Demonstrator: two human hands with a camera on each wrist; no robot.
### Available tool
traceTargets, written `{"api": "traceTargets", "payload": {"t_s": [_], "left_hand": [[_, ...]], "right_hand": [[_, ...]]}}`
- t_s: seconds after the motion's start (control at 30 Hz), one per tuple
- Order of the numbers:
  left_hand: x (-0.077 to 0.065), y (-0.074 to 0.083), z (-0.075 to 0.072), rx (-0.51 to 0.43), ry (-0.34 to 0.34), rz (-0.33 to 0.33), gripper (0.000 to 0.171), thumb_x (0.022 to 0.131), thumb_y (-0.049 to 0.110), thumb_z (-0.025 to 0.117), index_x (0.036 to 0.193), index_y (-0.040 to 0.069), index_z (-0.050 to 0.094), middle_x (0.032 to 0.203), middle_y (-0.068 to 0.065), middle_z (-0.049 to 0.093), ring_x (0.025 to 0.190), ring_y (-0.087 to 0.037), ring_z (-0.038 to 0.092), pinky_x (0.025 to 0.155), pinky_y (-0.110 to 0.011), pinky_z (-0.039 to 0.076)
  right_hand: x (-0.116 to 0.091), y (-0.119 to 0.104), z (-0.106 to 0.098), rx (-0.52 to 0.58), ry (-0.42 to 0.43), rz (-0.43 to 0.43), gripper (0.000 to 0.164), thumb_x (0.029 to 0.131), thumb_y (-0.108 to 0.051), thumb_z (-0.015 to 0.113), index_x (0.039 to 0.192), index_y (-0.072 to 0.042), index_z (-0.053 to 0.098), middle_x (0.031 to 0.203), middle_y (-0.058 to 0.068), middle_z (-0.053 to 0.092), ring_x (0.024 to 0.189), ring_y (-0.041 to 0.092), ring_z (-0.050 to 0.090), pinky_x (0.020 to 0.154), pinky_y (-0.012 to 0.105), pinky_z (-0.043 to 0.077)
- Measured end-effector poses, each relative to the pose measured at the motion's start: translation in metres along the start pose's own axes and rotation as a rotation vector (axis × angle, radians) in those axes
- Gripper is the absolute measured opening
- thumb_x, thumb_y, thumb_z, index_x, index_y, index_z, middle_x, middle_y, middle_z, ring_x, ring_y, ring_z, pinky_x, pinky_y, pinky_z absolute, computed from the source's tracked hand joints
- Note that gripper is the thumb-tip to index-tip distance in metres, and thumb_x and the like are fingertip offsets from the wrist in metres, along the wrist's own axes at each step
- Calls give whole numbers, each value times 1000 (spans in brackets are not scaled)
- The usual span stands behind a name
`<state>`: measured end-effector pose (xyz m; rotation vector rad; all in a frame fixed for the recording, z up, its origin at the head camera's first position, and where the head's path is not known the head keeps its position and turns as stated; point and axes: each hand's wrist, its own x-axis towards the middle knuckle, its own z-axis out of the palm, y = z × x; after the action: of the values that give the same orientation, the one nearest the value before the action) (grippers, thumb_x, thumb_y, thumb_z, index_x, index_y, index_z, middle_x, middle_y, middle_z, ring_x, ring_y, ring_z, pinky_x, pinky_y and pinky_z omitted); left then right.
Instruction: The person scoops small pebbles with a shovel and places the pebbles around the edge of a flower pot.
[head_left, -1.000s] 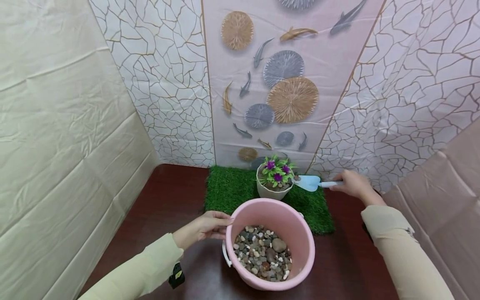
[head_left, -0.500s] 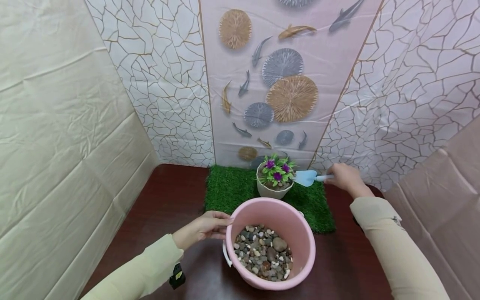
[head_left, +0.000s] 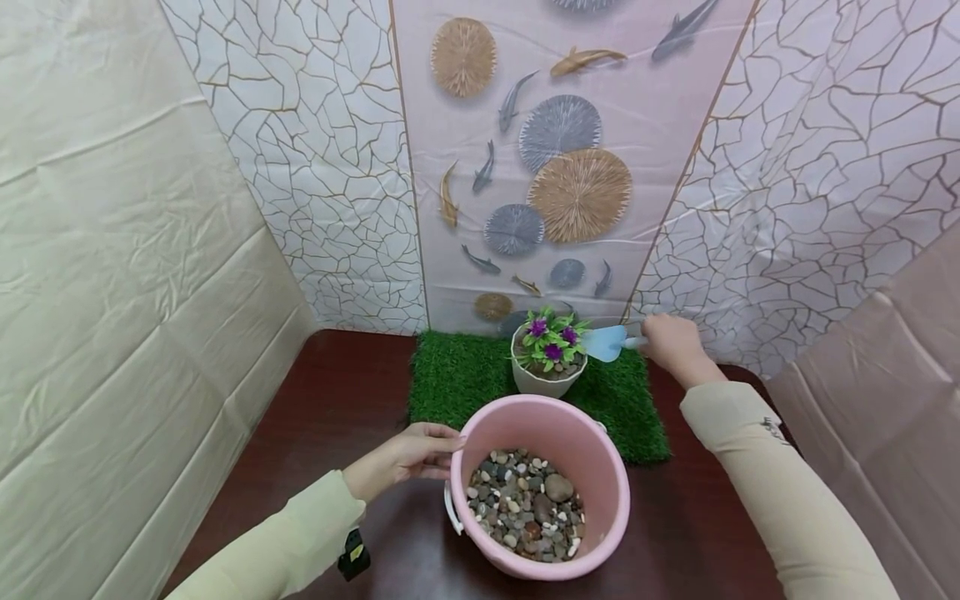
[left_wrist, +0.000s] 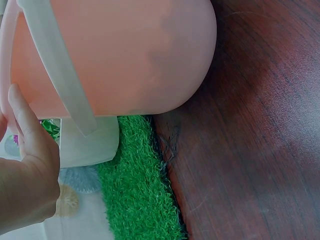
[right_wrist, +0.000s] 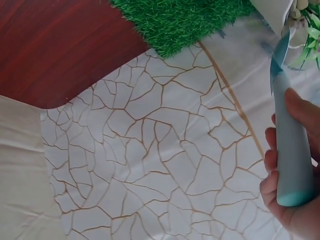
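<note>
My left hand [head_left: 420,450] pinches the left rim of a pink bucket [head_left: 617,500], which holds pebbles [head_left: 525,508] of mixed sizes. In the left wrist view a finger lies along the rim, near the white bucket handle [left_wrist: 57,60]. My right hand [head_left: 672,343] grips a hand trowel [head_left: 604,343] by its handle, fingers wrapped round it in the right wrist view. The pale blue blade tilts at the right edge of a white flowerpot [head_left: 542,385]. Purple flowers with green leaves [head_left: 553,333] stand in the pot, with pebbles around them; leaves partly hide the blade's tip.
The pot stands on a green grass mat [head_left: 457,375], close behind the bucket. Under both is a dark red-brown wooden table [head_left: 352,392]. Patterned cloth [head_left: 345,167] hangs behind the table, and plain cloth [head_left: 150,292] walls the left side.
My right hand has moved left and a little away from me, tipping the trowel up toward the pot. Small stones seen on the blade a second ago no longer show. The left hand stays put.
</note>
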<state>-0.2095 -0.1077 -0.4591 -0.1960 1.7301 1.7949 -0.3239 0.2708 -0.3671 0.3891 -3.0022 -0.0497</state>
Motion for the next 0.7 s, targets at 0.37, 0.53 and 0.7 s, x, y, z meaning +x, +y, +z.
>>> {"api": "traceTargets", "payload": {"t_s": [0.37, 0.53, 0.7], "left_hand": [[0, -1, 0, 2, -3, 8, 24, 90, 12, 63, 111, 0, 61, 76, 0, 66, 66, -8, 65, 65, -25, 60], [-1, -1, 1, 0, -3, 11, 24, 89, 12, 63, 110, 0, 61, 75, 1, 66, 66, -8, 65, 66, -26, 60], [-1, -1, 1, -3, -7, 12, 24, 89, 12, 63, 111, 0, 61, 74, 1, 66, 65, -8, 65, 65, -25, 60]], "right_hand": [[1, -12, 2, -149, 92, -66, 5, 80, -2, 68, 79, 2, 65, 78, 21, 63, 68, 36, 60, 51, 48, 52], [-2, -11, 1, -166, 117, -80, 7, 80, -2, 69, 79, 2, 65, 77, 21, 62, 67, 35, 59, 50, 46, 52], [-11, -2, 1, -115, 149, -65, 14, 76, -5, 74, 74, 2, 62, 74, 19, 60, 65, 35, 58, 49, 46, 51]]}}
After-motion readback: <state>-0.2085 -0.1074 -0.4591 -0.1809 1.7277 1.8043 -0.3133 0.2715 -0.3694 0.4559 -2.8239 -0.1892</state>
